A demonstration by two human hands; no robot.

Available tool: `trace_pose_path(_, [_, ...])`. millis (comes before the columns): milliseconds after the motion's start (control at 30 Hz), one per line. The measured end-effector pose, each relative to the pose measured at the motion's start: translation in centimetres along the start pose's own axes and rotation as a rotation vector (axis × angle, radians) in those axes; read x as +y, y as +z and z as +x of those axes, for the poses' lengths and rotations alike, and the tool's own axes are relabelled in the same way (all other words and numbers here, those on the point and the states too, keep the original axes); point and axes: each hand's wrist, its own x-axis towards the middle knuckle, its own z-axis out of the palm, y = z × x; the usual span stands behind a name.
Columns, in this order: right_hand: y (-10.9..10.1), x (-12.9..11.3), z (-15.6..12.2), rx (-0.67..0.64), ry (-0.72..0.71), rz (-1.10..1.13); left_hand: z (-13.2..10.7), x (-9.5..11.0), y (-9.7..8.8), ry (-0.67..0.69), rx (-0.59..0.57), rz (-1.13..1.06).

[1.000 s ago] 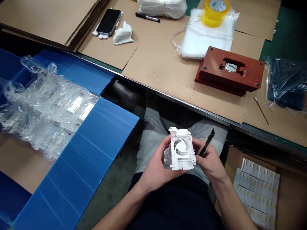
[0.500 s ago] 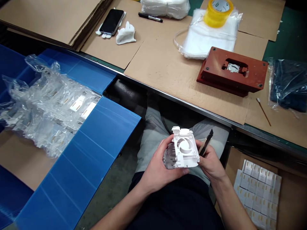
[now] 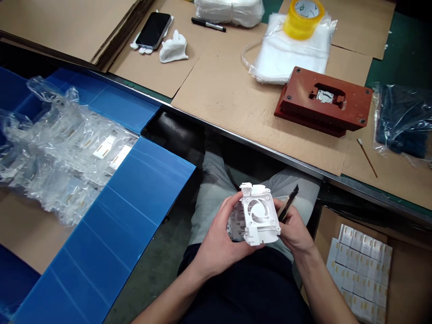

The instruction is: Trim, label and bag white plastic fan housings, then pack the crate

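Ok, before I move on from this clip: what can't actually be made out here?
Head view only:
- The dark flat tool in the right hand: its lower end is hidden by the fingers and the white plastic housing.
- Housing's far side: covered by the left hand.
- Parts in the clear bags: blurred by wrinkled film.
- Tray of white parts: cut off by the bottom edge.

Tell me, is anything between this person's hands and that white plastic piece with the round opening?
Nothing visible. The left hand grips the white plastic piece directly from its left side, and the right hand touches its right edge while also holding a dark tool. The far side of the piece is hidden.
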Motion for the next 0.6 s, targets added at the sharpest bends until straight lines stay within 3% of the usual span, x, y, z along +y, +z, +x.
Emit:
trace_pose_path(100, [-0.1, 0.2, 0.0, -0.01, 0.001, -0.009, 0.0, 0.1, 0.1, -0.005, 0.016, -0.003])
trace_pose_path(200, [0.0, 0.7, 0.1, 0.062, 0.014, 0.029, 0.2, 0.1, -0.2, -0.022, 0.009, 0.04])
trace_pose_path(400, [1.6, 1.0, 0.2, 0.317, 0.137, 0.413, 1.0, 0.4, -1.4, -0.055, 0.025, -0.001])
trace_pose_path(500, [2.7, 0.8, 0.3, 0.259, 0.276, 0.47, 1.4, 0.8, -1.2, -0.056, 0.103, -0.085])
trace_pose_path(600, [3.5, 0.7, 0.4, 0.154, 0.297, 0.435, 1.6, 1.3, -0.9, -0.054, 0.17, -0.18])
